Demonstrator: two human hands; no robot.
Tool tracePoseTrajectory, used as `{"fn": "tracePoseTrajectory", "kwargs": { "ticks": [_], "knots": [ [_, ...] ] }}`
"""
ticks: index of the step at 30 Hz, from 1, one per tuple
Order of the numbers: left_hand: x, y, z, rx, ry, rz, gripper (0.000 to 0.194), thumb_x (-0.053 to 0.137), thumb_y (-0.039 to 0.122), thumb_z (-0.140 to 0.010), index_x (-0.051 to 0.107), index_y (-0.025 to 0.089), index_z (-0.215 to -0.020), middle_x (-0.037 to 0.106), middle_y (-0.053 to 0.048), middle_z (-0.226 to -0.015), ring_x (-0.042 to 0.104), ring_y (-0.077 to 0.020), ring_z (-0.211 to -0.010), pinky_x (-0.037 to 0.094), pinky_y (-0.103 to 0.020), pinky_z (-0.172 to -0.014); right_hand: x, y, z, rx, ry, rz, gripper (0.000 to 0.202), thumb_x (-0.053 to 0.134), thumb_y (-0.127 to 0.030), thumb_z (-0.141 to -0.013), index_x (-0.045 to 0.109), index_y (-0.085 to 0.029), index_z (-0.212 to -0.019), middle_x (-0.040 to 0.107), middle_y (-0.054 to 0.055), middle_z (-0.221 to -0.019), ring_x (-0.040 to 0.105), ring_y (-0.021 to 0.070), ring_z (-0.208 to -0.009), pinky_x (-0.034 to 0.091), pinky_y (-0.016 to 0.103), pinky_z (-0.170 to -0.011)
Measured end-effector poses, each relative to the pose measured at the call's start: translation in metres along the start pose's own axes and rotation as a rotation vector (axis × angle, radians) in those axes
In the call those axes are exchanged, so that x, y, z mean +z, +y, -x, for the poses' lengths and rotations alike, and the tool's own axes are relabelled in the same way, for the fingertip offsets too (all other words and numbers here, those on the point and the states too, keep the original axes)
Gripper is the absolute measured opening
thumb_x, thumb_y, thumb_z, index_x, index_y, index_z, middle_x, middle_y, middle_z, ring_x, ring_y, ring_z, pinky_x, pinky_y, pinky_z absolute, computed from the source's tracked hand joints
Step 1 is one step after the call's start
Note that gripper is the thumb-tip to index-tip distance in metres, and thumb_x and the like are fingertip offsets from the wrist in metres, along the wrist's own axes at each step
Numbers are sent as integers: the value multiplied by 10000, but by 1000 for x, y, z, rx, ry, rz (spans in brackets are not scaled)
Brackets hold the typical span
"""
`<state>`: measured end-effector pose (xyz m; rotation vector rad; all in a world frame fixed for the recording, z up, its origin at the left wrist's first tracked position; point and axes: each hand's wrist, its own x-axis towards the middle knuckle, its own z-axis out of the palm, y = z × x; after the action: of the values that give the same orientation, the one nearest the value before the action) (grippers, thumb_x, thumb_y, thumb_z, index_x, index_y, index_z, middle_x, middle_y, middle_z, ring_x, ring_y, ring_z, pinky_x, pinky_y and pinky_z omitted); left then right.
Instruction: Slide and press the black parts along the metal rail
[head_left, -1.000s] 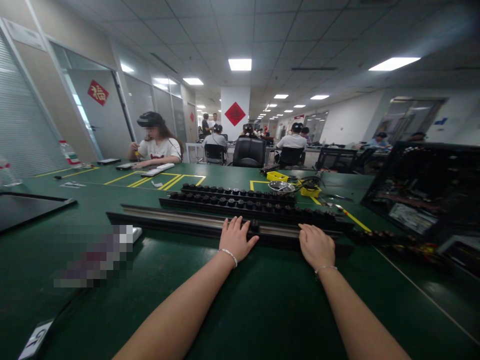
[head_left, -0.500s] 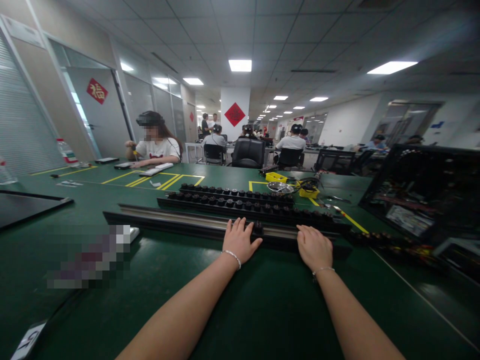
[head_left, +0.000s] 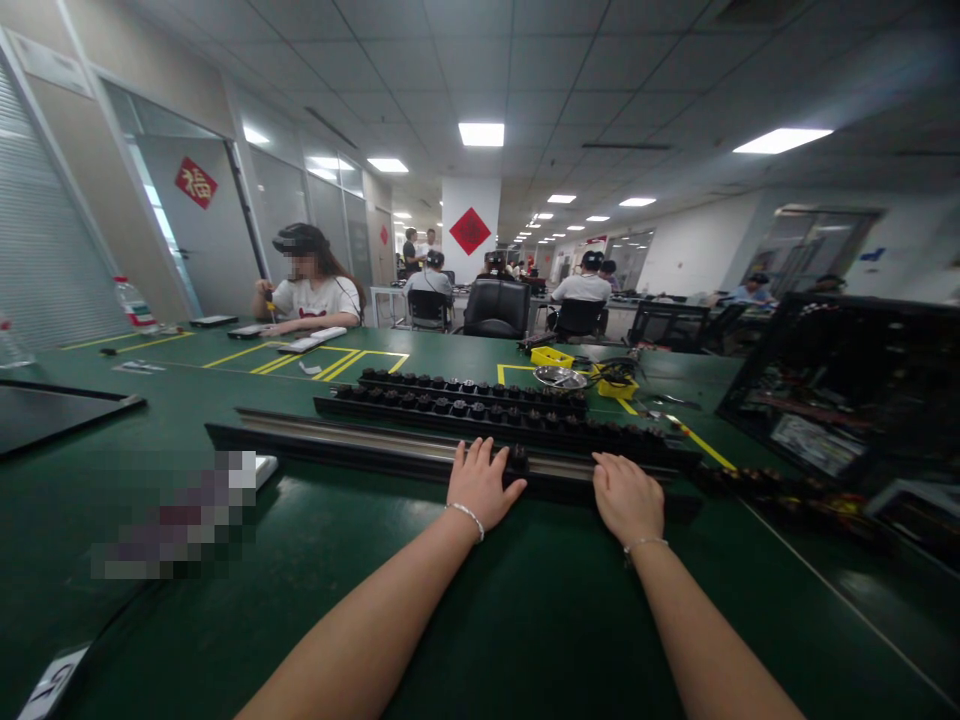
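A long black rail [head_left: 337,441] with a pale metal channel along its top lies across the table before me. My left hand [head_left: 484,485] rests on it, fingers spread and lying over the near edge. Just right of those fingertips, a small black round part [head_left: 517,458] sits in the channel. My right hand [head_left: 628,495] lies farther right on the same rail, its fingers bent over the top and partly hidden from view. Behind it are black racks [head_left: 480,408] holding rows of round black parts.
A metal dish [head_left: 560,377] and yellow bins [head_left: 551,356] stand beyond the racks. To the right is an open black computer case [head_left: 810,390], with dark loose parts near it. A blurred-out object [head_left: 180,520] lies left. Across the table sits a person [head_left: 319,290] with a tool.
Both hands stay on the rail in nearly the same place. The right hand has shifted very slightly left; the small round part remains between the hands.
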<state>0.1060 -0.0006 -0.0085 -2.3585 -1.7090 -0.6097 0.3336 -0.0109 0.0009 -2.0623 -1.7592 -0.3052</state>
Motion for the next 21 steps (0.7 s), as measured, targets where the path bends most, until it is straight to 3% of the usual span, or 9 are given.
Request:
{"fn": "tracePoseTrajectory", "kwargs": {
  "ticks": [21],
  "knots": [
    [3, 13, -2, 23, -3, 3, 664, 270, 641, -842, 443, 229, -1333, 417, -98, -1425, 303, -266, -1340, 150, -485, -1120, 1, 1, 0, -4, 9, -12, 478, 230, -326, -905, 578, -216, -1214, 574, 42, -1270, 441, 202, -1219, 321, 401, -975]
  ]
}}
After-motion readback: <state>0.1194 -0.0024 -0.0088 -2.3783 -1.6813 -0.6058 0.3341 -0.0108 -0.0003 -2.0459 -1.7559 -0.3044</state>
